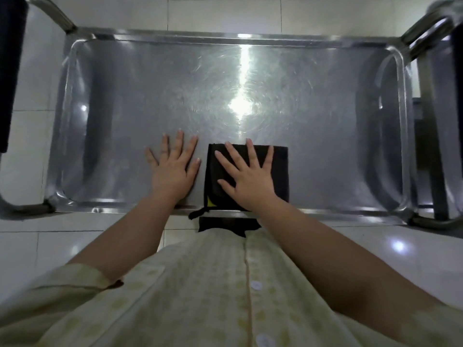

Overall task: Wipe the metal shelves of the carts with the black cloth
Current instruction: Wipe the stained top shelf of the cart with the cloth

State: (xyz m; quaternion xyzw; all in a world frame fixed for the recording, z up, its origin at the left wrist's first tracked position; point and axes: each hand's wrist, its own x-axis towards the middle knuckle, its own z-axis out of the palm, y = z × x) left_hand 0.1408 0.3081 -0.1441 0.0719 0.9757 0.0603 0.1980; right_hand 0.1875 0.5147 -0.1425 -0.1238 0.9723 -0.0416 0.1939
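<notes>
Pale yellow buttoned shirt fills the bottom, both bare forearms reaching forward. Right hand lies flat on the black cloth, fingers straight and spread, palm pressing down, nothing curled round it. Cloth is folded square, near the front rim of the metal shelf, about mid-width; its right third shows past the fingers. Left hand is flat on bare metal just beside the cloth, fingers spread, holding nothing. Yellow patch at the cloth's near left corner, partly hidden. Dark patch below the rim, unclear what. Dark object top left cut off. Shelf shows swirl marks and a bright glare streak. White tiled floor around.
</notes>
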